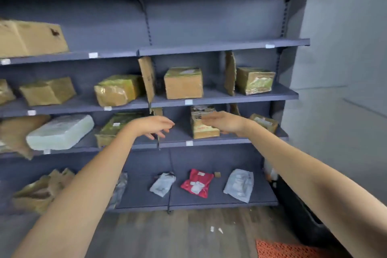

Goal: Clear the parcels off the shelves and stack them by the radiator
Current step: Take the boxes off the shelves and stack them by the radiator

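Grey metal shelves point(219, 46) hold many parcels. Both my arms reach toward the third shelf. My right hand point(225, 121) is open, its fingers flat against a tall taped cardboard box point(202, 131). My left hand point(155, 125) hangs open just left of that box, holding nothing. Cardboard boxes sit on the shelf above, one in the middle point(183, 83) and one at the right point(255, 80). On the bottom shelf lie a red mailer bag point(196, 182) and two grey mailer bags point(163, 184), point(239, 184). No radiator is in view.
More parcels fill the left bays: a white wrapped block point(60, 132), a large brown box point(31, 37), crumpled packages low left point(39, 190). Upright cardboard dividers point(147, 77) separate bays. A dark object stands at the shelf's right foot; an orange mat point(293, 250) lies on the wooden floor.
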Tool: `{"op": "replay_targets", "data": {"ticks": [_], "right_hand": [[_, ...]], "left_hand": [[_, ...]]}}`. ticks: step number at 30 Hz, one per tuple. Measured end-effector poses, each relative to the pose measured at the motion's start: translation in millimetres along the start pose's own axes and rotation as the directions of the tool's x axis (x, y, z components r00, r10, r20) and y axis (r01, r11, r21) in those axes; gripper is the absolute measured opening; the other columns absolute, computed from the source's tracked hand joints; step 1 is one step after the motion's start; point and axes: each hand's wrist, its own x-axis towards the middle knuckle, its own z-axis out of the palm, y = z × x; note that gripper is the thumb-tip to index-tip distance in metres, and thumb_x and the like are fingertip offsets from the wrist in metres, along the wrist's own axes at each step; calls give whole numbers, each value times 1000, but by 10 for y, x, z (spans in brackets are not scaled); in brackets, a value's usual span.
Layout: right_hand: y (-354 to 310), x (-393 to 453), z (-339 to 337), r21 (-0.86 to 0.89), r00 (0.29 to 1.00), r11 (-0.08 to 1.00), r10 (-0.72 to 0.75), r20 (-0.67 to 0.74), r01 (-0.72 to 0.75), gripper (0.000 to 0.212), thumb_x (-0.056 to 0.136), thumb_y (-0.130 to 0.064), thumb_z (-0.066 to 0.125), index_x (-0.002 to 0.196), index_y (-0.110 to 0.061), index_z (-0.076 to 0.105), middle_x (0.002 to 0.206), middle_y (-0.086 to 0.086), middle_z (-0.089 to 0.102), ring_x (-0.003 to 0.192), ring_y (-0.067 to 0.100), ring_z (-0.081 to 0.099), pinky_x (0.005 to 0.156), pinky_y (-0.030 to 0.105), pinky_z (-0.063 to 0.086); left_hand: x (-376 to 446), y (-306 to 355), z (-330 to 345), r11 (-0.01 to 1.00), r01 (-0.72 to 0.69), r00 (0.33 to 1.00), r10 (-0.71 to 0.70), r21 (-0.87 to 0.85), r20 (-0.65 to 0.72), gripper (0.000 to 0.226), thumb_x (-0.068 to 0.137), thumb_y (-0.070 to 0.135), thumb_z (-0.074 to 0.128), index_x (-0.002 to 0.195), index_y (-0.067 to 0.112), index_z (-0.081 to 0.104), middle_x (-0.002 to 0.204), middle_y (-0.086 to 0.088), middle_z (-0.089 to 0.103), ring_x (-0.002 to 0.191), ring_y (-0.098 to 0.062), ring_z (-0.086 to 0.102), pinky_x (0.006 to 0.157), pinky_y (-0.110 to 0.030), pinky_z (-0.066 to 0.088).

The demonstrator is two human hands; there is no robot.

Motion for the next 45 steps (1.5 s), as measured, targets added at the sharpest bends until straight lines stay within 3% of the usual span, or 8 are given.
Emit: {"op": "replay_targets", "data": {"ticks": [7,13,20,25,29,34,40,45], "right_hand": [[-964,1616,909,81,993,992,-97,66,92,42,98,-33,45,136,-17,47,143,4,45,130,22,41,98,32,37],[-951,2511,1154,91,997,996,-26,72,19,46,97,-34,46,141,-20,41,147,-2,38,134,19,36,96,32,36],[-243,3479,498,107,986,990,109,-125,-95,54,97,-30,46,146,-16,29,145,8,39,128,25,41,100,30,34],[304,4247,-358,197,924,967,218,-315,-161,69,93,-25,54,149,-11,15,135,9,38,110,26,51,86,28,42],[532,4733,-1037,254,815,965,192,-547,-57,68,92,-21,55,148,-5,20,149,13,35,135,30,37,105,36,35],[749,5146,-1213,360,827,932,166,-537,47,61,93,-22,55,144,-1,28,146,16,40,133,30,40,111,39,33],[857,5341,-1009,487,767,870,260,-587,78,50,94,-30,52,137,-6,44,132,10,55,122,26,50,105,37,39],[919,5224,-1034,544,631,831,362,-686,114,44,93,-40,50,116,-5,61,113,11,64,96,17,53,80,29,38]], "left_hand": [[-329,-1569,-1260,976,219,962,-216,0,-167,41,100,36,31,137,24,40,140,0,48,123,-19,51,93,-36,42],[362,-1960,-1568,981,174,964,-188,-92,-188,36,99,31,38,133,24,47,139,3,48,123,-17,52,90,-34,43],[1944,-1639,-1537,991,34,992,-49,-126,-114,34,98,31,42,130,25,50,134,1,50,121,-16,47,93,-31,41],[3102,-1154,-1583,995,-26,996,18,-95,-87,46,99,32,38,143,20,33,143,-2,43,112,-16,48,78,-19,41],[3850,-752,-1763,948,-42,973,-33,-315,-230,52,100,43,28,147,23,22,154,1,25,138,-20,32,109,-31,28],[4417,-606,-1742,696,29,943,-257,-718,-212,58,98,53,22,149,26,15,158,2,14,143,-23,20,111,-45,26],[4697,-425,-1702,592,-12,931,-287,-806,-224,65,92,65,21,148,32,18,156,1,21,140,-27,26,110,-49,29],[4580,-397,-1691,680,24,946,-253,-732,-204,66,87,71,25,144,37,26,151,0,31,134,-30,35,100,-50,38]]}}
